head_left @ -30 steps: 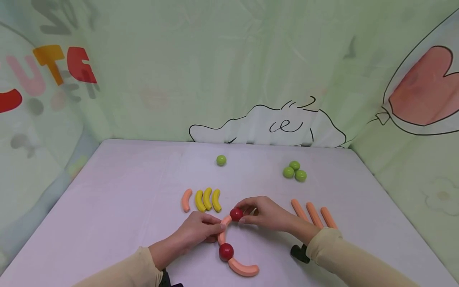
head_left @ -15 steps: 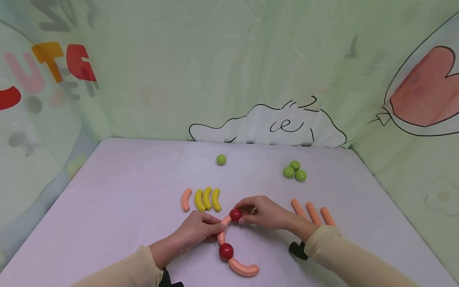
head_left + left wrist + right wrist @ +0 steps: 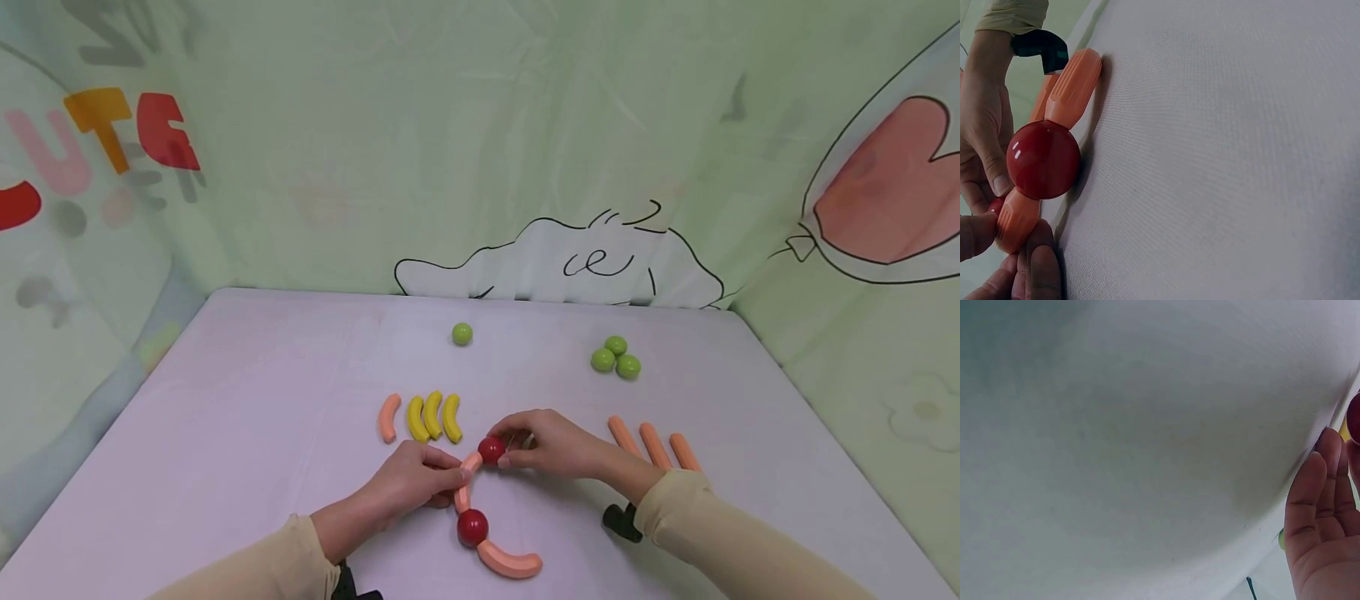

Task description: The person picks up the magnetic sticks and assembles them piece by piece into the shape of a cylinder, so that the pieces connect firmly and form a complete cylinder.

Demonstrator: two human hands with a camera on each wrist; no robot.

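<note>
My left hand (image 3: 412, 483) pinches a curved salmon-orange piece (image 3: 462, 498) between thumb and fingers. Its lower end meets a glossy red ball (image 3: 472, 528), and from that ball another curved orange piece (image 3: 512, 560) runs off to the right. A second red ball (image 3: 491, 450) is pinched by my right hand (image 3: 551, 446), right at the upper end of the held piece. Ridges show on the held curved piece (image 3: 1018, 220) in the left wrist view, below the large red ball (image 3: 1044, 160). The right wrist view catches the right hand (image 3: 1325, 531) and only an edge of its red ball (image 3: 1354, 419).
Left of centre lie a loose curved orange piece (image 3: 388, 418) and a few yellow banana-shaped pieces (image 3: 432, 415). One green ball (image 3: 462, 334) sits farther back; a green cluster (image 3: 616, 358) lies right. Straight orange sticks (image 3: 658, 446) lie beside the right forearm. Printed curtains (image 3: 480, 150) surround the table.
The red ball in my right hand has shifted slightly left, closer to the upper end of the curved orange piece. My left hand keeps its grip, almost still.
</note>
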